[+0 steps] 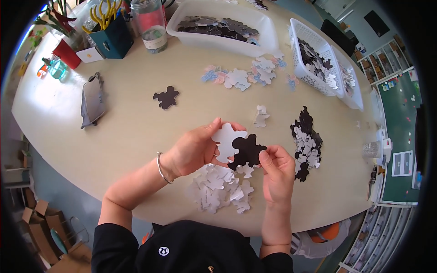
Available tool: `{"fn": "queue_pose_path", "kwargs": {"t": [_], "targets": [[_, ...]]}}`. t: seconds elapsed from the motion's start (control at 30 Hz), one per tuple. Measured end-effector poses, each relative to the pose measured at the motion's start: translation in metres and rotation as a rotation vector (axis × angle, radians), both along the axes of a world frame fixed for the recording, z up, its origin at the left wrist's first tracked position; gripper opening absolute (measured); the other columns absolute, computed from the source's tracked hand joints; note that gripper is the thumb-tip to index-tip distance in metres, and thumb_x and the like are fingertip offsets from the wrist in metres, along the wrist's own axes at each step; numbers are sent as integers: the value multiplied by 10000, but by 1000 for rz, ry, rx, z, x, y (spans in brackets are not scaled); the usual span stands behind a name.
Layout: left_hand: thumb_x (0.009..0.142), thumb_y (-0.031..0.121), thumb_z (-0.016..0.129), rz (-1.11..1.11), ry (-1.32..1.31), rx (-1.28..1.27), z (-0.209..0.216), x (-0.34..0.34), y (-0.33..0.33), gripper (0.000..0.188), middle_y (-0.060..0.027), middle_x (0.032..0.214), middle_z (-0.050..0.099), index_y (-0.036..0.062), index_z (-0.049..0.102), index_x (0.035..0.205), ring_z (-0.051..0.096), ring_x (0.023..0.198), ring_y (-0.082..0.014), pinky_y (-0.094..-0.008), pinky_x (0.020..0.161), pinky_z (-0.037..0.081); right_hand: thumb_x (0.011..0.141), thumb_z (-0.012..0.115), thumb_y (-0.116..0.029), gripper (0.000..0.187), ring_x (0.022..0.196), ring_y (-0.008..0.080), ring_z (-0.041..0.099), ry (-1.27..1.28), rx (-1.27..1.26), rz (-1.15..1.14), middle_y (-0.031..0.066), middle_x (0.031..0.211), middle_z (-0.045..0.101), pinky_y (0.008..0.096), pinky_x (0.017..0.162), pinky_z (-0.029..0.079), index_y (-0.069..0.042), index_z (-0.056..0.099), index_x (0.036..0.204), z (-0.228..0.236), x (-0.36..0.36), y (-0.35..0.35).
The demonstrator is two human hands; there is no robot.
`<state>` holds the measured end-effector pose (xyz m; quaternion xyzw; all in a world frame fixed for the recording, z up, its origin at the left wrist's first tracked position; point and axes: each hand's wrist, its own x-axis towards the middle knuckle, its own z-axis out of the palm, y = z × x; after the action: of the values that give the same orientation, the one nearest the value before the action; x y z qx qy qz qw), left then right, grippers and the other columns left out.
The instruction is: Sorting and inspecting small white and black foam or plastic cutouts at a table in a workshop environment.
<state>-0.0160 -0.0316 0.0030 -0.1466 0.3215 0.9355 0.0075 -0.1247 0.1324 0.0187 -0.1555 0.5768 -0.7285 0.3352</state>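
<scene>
Over the near middle of the table, my left hand (189, 150) grips a white piece (224, 140) with a wavy, puzzle-like outline. My right hand (278, 173) pinches a black piece (248, 149) of similar outline between thumb and fingers. The black piece overlaps the white one's right side; whether they are joined, I cannot tell. Just below my hands lies a heap of white printed pieces (211, 193). A black-and-white pile (307, 145) is right of my right hand. Beyond my hands, one black piece (167, 98) and a small white piece (261, 116) lie singly.
At the back are a white bin (268, 38) of dark pieces and a white basket (314, 77) of mixed ones. White and pastel pieces (237, 79) lie before the bin. On the left stand a grey pouch (93, 101), a dark holder (114, 38) with yellow-handled tools, and a jar (152, 34).
</scene>
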Motion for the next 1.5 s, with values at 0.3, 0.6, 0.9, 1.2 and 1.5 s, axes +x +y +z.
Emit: {"fn": "queue_pose_path", "kwargs": {"t": [0.3,0.6,0.9,1.2,1.5], "targets": [[935,559,189,-99,-44,-215,13,10,8,669,-83,1061,595,38,462,1254,614,873,-130,-234,684,472,804,673,-61,123,652,47,504,119,168,65,4,721,585,178,601,399,37,602,827,11,8,-3],[925,262,499,-108,77,-270,17,11,17,446,-67,1037,580,25,403,1291,586,917,-132,-258,796,458,801,671,-45,131,671,74,550,78,133,73,41,741,611,191,626,440,60,600,833,12,7,-1],[907,155,545,-107,52,-241,15,12,21,452,-66,1010,577,40,375,1309,583,917,-136,-266,809,465,805,658,-29,120,679,86,566,71,118,77,63,755,618,204,626,461,67,591,833,12,7,0],[910,157,538,-98,64,-289,16,14,21,444,-67,1016,584,43,377,1307,591,913,-130,-259,785,480,807,648,-13,118,659,116,591,76,83,94,81,748,616,228,610,485,76,580,843,11,9,-1],[940,228,481,-91,81,-365,17,14,21,426,-62,1014,587,25,386,1303,591,891,-116,-240,761,472,807,652,-18,124,651,120,596,88,100,97,88,740,619,225,602,483,77,577,835,11,8,-1]]}}
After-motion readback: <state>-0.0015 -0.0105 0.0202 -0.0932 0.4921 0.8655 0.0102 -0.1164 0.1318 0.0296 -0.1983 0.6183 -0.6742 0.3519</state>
